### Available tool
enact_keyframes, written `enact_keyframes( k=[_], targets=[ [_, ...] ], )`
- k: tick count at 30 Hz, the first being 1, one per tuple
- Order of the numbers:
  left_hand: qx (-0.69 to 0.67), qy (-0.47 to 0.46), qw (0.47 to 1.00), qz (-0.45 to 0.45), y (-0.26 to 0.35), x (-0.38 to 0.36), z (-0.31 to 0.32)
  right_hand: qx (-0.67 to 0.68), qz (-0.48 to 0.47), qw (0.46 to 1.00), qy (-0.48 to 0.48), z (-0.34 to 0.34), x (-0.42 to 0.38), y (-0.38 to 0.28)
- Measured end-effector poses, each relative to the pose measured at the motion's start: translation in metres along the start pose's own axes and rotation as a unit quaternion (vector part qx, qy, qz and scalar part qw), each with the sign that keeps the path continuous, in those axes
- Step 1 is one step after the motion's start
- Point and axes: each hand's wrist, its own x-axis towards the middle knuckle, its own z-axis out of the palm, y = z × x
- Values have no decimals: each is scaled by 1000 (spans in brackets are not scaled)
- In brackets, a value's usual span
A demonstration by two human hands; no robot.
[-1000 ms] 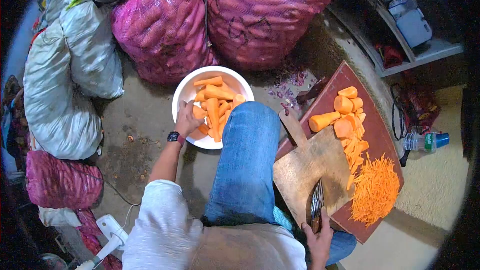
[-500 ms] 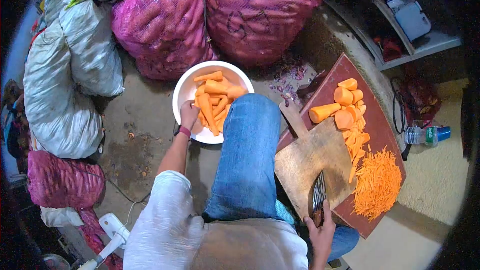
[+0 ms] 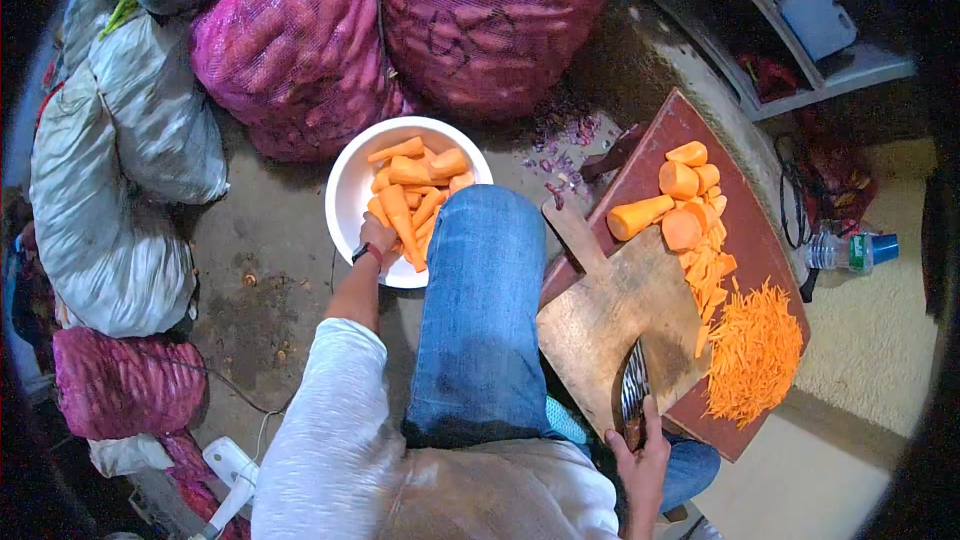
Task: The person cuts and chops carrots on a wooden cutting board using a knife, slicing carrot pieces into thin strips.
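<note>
Carrot pieces point(image 3: 415, 190) lie heaped in the white bowl point(image 3: 345, 190) on the floor, just beyond my raised knee point(image 3: 485, 270), and my left hand point(image 3: 378, 238) is down at the bowl's near rim with the fingers closed around one long piece point(image 3: 400, 220); from this angle I think it is a proper grip and not just a touch, but my wrist hides the fingertips. My right hand point(image 3: 640, 455) is wrapped firmly round the handle of the knife point(image 3: 634, 395), whose blade rests flat on the wooden chopping board point(image 3: 620, 315). Beside the board, on the red tray point(image 3: 745, 240), sit thick carrot chunks point(image 3: 680, 200), a run of slices, and a pile of fine shreds point(image 3: 755, 355).

To do this well I should take the piece near its thick end so it doesn't slip, lift it clear of the others so the heap is not dragged over the rim, and keep the blade lying still on the board until the carrot is set down flat and steady in front of it.
</note>
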Motion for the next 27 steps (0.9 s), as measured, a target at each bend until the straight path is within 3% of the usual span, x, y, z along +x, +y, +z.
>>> enact_keyframes(
  k=[1,3,4,7,9,10,13,16,18,20,23,25,27],
  targets=[
    [1,0,1000,3,-5,5,0,-19,-15,1000,3,0,0,3],
    [-130,-85,988,-22,-13,16,-7,-14,-4,1000,-3,-1,-2,2],
    [-193,-82,978,1,-13,11,-18,-11,6,1000,-10,-2,-2,-1],
    [-214,-68,974,13,-18,6,-49,-32,-8,999,-7,-4,-2,-6],
    [-318,-51,945,-60,-20,1,-72,-33,-51,998,10,-6,-2,-9],
    [-323,-29,945,-43,-14,-14,-88,-41,-97,994,21,-8,-3,-10],
    [-358,6,934,3,23,-70,-155,-4,-91,996,18,-17,-5,-16],
    [-406,-7,911,75,77,-124,-210,62,-71,995,22,-22,-9,-6],
    [-475,7,860,185,135,-187,-228,163,-38,986,1,-27,-10,-6],
    [-441,-40,852,279,192,-245,-235,201,-44,978,29,-21,-9,16],
    [-391,-181,839,331,255,-325,-220,276,-84,955,70,-20,-12,30],
    [-358,-253,812,385,268,-353,-175,395,3,918,19,-33,-23,22],
    [-250,-280,804,462,276,-385,-143,426,-6,904,35,-35,-30,23]
  ],
)
